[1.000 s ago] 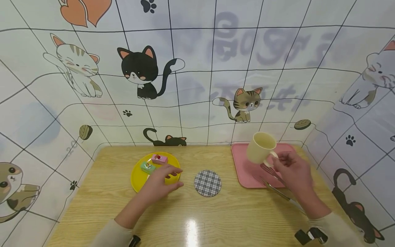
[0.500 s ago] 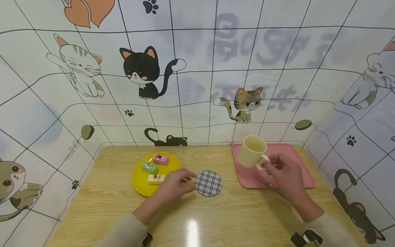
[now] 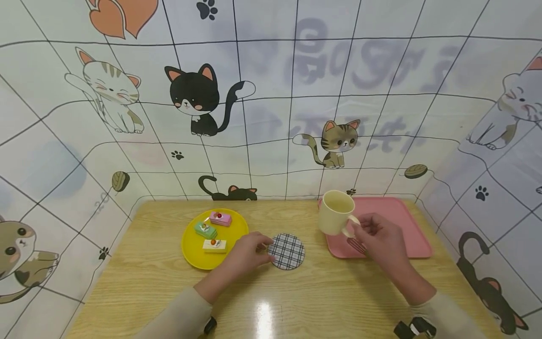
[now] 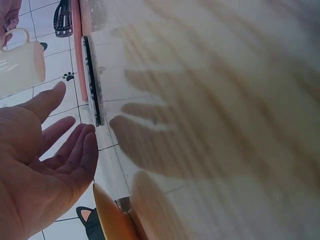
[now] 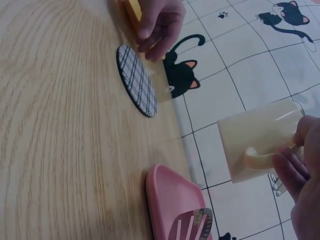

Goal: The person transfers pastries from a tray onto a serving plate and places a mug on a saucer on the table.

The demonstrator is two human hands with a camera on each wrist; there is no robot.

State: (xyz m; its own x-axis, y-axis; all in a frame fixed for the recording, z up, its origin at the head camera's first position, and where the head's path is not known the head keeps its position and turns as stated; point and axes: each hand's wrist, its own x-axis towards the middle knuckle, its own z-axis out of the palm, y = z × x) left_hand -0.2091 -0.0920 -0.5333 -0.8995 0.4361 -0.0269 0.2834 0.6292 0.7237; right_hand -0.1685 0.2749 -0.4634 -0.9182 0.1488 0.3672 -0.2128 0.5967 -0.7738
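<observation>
My right hand (image 3: 383,240) pinches the handle of a cream mug (image 3: 336,213). The mug is upright, held above the table by the left edge of the pink tray (image 3: 394,207). In the right wrist view the fingers and thumb close on the handle of the mug (image 5: 260,135). My left hand (image 3: 247,254) is beside a round plaid coaster (image 3: 286,252), fingers loosely bent and apart. Its fingertips come to the coaster's left edge; whether they touch is unclear. In the left wrist view the palm of the left hand (image 4: 50,165) holds nothing.
A yellow plate (image 3: 192,252) with small toy cake slices (image 3: 215,246) stands left of the left hand. A metal utensil with a slotted-looking head (image 5: 190,225) lies at the tray, partly hidden by the right hand. A cat-print cloth (image 3: 271,117) backs the wooden table (image 3: 313,296).
My right hand has carried the mug leftward and slightly down, from over the tray to its left edge. The left hand has moved right, from the yellow plate to the coaster.
</observation>
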